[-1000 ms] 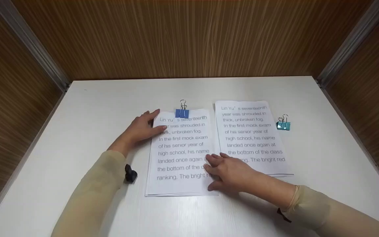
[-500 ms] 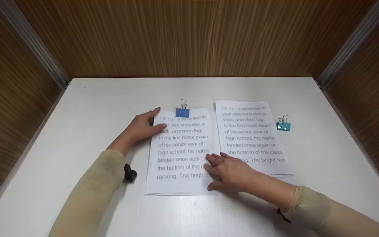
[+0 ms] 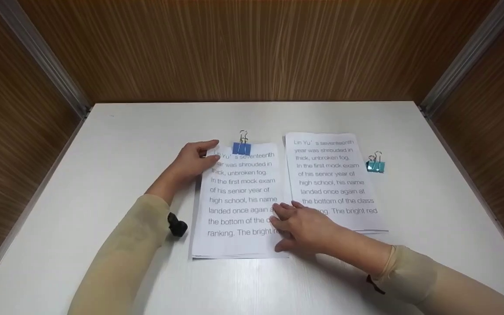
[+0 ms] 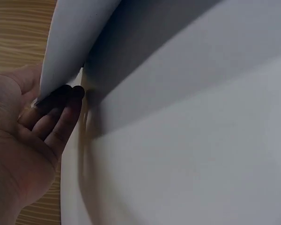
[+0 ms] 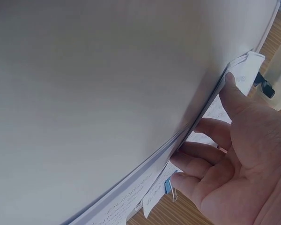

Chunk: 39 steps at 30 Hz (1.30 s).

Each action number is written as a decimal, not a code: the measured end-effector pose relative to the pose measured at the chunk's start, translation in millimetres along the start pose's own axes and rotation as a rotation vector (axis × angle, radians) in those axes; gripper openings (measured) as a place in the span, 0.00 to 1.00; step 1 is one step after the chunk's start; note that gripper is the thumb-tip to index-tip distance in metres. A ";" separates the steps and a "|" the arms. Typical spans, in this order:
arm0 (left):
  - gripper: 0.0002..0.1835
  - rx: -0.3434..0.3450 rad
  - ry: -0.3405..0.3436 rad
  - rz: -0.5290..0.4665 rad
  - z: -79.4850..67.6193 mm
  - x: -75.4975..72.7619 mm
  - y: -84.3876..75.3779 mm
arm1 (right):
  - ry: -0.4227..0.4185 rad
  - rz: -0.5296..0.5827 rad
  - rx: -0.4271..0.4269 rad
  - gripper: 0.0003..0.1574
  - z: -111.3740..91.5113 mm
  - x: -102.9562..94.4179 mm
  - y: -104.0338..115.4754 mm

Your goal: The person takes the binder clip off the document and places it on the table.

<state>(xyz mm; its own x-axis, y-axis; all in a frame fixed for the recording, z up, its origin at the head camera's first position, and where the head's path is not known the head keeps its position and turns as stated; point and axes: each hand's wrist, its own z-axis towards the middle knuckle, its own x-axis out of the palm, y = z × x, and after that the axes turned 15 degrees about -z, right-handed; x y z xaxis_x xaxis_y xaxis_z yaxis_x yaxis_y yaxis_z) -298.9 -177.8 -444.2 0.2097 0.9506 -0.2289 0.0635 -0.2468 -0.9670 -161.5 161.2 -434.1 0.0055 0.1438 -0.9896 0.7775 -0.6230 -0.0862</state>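
On the white table lies a stack of printed sheets (image 3: 239, 210), with a blue binder clip (image 3: 242, 148) on its top edge. My left hand (image 3: 193, 162) pinches this stack's upper left corner. In the left wrist view the paper (image 4: 77, 42) rises off the table between thumb and fingers (image 4: 65, 122). My right hand (image 3: 309, 229) rests at the stack's lower right edge, its fingertips touching the paper. The right wrist view shows the thumb and fingers of the right hand (image 5: 248, 154) spread along the paper edges.
A second printed stack (image 3: 330, 175) lies just to the right, partly under my right hand. Beside it sits a teal binder clip (image 3: 375, 166), apart from the paper. Wood-grain panels (image 3: 252, 52) stand behind and at both sides of the table (image 3: 147, 127).
My left hand has shifted slightly up and right along the left stack's edge, its fingers closing in at the corner. The right hand, both stacks and both clips stay about where they were.
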 end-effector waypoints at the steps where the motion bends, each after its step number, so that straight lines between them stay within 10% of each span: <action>1: 0.32 -0.007 -0.003 -0.017 0.7 0.1 0.7 | 0.005 0.009 0.003 0.45 0.2 -0.2 0.5; 25: 0.27 -0.070 -0.069 -0.088 -2.5 3.1 0.3 | 0.012 0.005 -0.008 0.45 1.3 -4.2 4.5; 39: 0.27 0.026 -0.085 -0.116 -11.9 5.4 -23.7 | 0.029 0.099 0.052 0.45 -1.1 -4.9 0.9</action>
<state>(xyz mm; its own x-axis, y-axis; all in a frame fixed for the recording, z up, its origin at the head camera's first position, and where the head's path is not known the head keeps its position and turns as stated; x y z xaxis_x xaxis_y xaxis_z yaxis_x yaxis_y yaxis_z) -287.6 -169.0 -421.2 0.1187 0.9853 -0.1228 0.0572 -0.1303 -0.9898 -160.1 160.9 -429.2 0.0997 0.1011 -0.9899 0.7383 -0.6745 0.0055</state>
